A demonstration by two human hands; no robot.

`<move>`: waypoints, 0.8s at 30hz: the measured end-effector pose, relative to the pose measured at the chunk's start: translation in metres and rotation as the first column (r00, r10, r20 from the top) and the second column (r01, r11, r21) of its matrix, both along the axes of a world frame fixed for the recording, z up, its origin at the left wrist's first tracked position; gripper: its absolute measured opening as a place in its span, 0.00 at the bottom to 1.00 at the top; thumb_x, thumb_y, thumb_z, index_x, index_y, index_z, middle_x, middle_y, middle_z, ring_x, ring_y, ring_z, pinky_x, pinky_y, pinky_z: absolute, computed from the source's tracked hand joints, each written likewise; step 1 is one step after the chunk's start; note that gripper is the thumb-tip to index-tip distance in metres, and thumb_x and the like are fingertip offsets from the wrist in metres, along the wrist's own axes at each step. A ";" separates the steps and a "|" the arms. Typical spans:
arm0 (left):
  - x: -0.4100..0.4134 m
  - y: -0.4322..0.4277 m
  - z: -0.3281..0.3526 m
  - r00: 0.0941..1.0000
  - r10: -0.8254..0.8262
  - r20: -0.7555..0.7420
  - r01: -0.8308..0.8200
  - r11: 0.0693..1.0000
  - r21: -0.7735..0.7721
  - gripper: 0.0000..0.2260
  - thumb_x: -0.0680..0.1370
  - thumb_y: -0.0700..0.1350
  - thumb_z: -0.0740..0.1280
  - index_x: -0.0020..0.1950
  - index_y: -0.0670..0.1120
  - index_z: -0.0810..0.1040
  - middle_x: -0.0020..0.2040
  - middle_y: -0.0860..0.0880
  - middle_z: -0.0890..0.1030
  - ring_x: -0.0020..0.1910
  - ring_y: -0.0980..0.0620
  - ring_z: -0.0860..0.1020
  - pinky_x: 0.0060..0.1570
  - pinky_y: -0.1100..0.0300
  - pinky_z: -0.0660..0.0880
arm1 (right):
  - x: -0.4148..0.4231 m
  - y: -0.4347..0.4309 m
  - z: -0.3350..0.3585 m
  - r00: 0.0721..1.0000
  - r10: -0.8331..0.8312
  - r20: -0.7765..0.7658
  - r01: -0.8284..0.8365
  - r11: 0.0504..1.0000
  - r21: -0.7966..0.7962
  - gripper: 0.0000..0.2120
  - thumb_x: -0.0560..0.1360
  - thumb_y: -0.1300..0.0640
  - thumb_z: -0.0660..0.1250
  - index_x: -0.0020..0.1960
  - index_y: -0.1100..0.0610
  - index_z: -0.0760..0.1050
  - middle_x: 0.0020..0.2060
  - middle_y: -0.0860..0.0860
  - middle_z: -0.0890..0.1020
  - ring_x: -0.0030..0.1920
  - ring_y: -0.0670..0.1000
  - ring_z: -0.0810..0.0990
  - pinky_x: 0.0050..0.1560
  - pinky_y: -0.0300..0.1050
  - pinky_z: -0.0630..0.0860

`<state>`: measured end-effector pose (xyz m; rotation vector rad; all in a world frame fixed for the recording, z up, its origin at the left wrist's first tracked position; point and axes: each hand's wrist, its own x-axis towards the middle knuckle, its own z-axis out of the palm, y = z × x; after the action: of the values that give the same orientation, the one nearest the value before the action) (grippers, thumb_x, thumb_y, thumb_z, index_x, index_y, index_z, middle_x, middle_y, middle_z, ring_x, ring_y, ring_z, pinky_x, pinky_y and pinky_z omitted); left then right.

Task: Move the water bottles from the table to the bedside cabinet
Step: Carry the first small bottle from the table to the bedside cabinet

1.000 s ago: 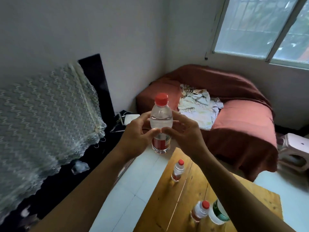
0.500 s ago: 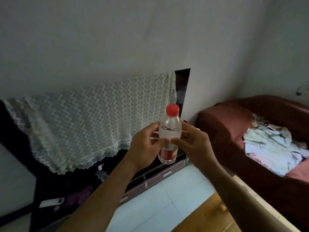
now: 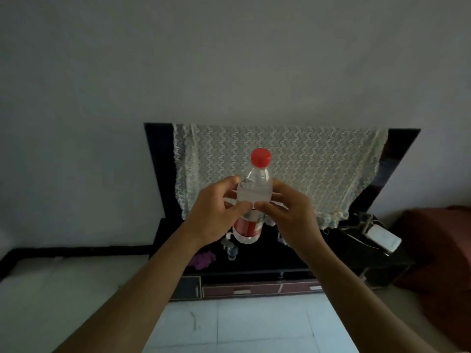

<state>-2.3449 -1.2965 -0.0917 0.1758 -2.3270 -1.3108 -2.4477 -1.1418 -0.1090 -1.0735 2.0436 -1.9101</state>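
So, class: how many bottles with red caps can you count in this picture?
1. The red-capped water bottle is held upright in the air between the left hand and the right hand, in front of the dark cabinet. The hands and arms may hide others.

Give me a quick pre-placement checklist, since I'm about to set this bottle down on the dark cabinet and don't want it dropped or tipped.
1. Grip: left hand and right hand both clasp the water bottle: ok.
2. Bottle upright: ok.
3. Red cap on: ok; tightness: cannot tell.
4. Dark cabinet faced, below the bottle: ok.
5. Landing spot: purple item and a small bottle lie there: not ok.
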 end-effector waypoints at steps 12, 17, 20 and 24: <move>0.068 -0.033 0.005 0.876 0.481 0.027 -0.482 0.876 0.033 0.17 0.76 0.46 0.70 0.65 0.52 0.78 0.55 0.57 0.83 0.56 0.61 0.80 0.56 0.62 0.77 | 0.007 -0.106 0.006 0.884 0.459 -0.089 -0.458 0.888 0.032 0.22 0.74 0.61 0.75 0.67 0.55 0.79 0.57 0.50 0.86 0.55 0.45 0.85 0.56 0.36 0.80; 0.130 -0.027 0.000 0.729 0.683 0.044 -0.685 0.727 0.057 0.20 0.73 0.55 0.68 0.65 0.55 0.76 0.56 0.57 0.83 0.57 0.58 0.81 0.56 0.58 0.78 | 0.051 -0.148 -0.009 0.736 0.673 -0.077 -0.672 0.739 0.038 0.23 0.74 0.58 0.75 0.68 0.54 0.78 0.60 0.50 0.84 0.58 0.48 0.85 0.59 0.41 0.81; 0.177 -0.016 -0.008 0.617 0.785 0.062 -0.787 0.612 0.085 0.15 0.77 0.49 0.70 0.62 0.59 0.76 0.55 0.59 0.83 0.57 0.58 0.81 0.58 0.58 0.78 | 0.096 -0.164 -0.018 0.629 0.773 -0.082 -0.771 0.634 0.061 0.23 0.73 0.54 0.74 0.67 0.51 0.78 0.59 0.48 0.84 0.57 0.44 0.84 0.57 0.38 0.81; 0.246 0.009 -0.015 0.418 0.905 0.076 -0.908 0.418 0.010 0.16 0.79 0.45 0.69 0.66 0.51 0.76 0.58 0.57 0.81 0.55 0.61 0.80 0.55 0.67 0.77 | 0.172 -0.175 -0.022 0.467 0.882 -0.067 -0.877 0.471 0.097 0.23 0.73 0.55 0.74 0.67 0.48 0.75 0.56 0.43 0.82 0.52 0.30 0.81 0.50 0.25 0.76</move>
<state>-2.0991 -1.2873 -0.1067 1.3239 -1.6818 -0.7406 -2.2759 -1.3168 -0.1306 -1.7717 1.0775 -1.2138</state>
